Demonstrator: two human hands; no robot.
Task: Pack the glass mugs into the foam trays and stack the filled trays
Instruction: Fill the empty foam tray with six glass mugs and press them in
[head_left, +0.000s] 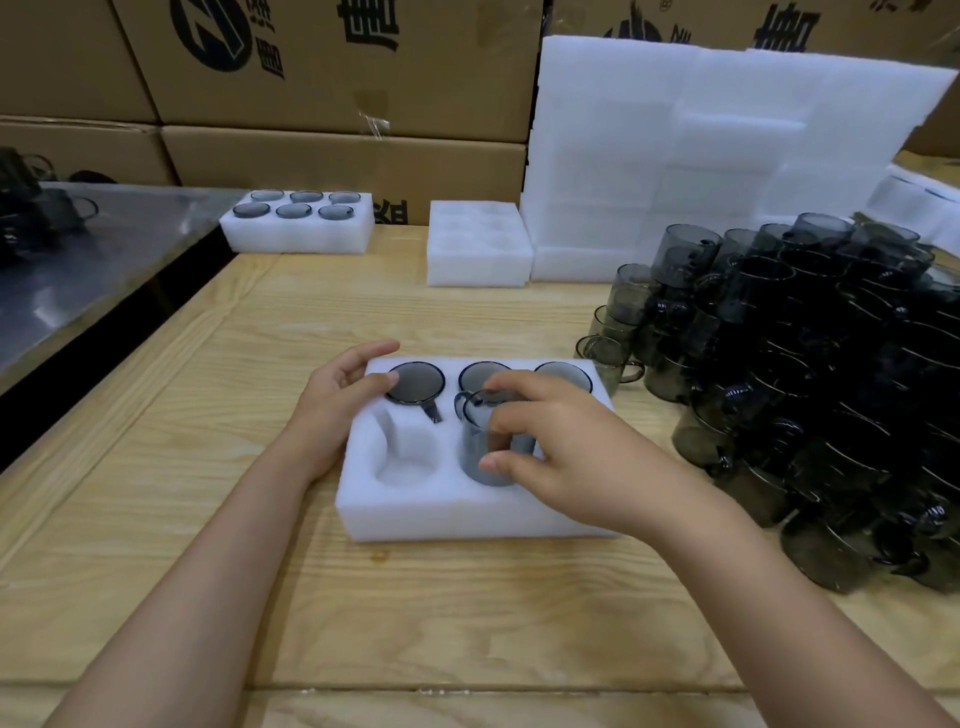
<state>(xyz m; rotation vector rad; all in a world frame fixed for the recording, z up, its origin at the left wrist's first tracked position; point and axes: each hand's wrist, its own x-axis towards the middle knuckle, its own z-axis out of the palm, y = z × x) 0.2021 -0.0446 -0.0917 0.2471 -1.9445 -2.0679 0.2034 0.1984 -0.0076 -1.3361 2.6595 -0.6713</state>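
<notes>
In the centre of the frame the foam tray (415, 514) holds three seated mugs (415, 382) in its far row, while the right hand (571, 457) clamps round a smoky grey glass mug (474, 449) standing upright in the near middle pocket and the left hand (337, 410) rests relaxed on the tray's left edge.

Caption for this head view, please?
Right hand grips a mug in the foam tray; left hand rests on its corner.

A heap of smoky grey glass mugs (810, 374) is crowding the right side of the white foam tray (431, 514), while pale wooden tabletop (249, 374) is lying open on its left.
</notes>
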